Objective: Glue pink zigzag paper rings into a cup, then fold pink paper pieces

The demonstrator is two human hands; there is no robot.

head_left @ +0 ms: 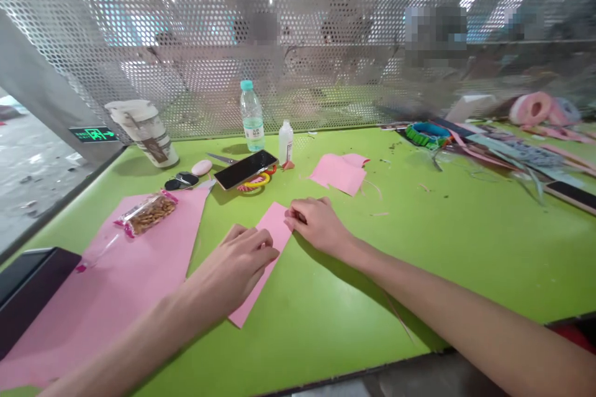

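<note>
A narrow pink paper strip (279,223) lies slantwise on the green table. My left hand (242,257) rests over its middle, fingers bent together and holding it against the table. At its upper right edge, the thumb and fingertips of my right hand (319,220) are closed in a pinch on the paper. Beyond my hands is a black phone (246,169) on top of scissors with a yellow handle (258,181). A small white bottle (285,142) stands beside the phone. Some pink paper scraps (339,172) lie past my right hand.
A large pink sheet (153,260) covers the left, bearing a snack packet (151,212) and a dark box (35,291). A paper cup (146,136) and a water bottle (252,118) stand near the mesh panel (195,74). Ribbons, tape rolls (533,108) and another phone (572,195) lie right.
</note>
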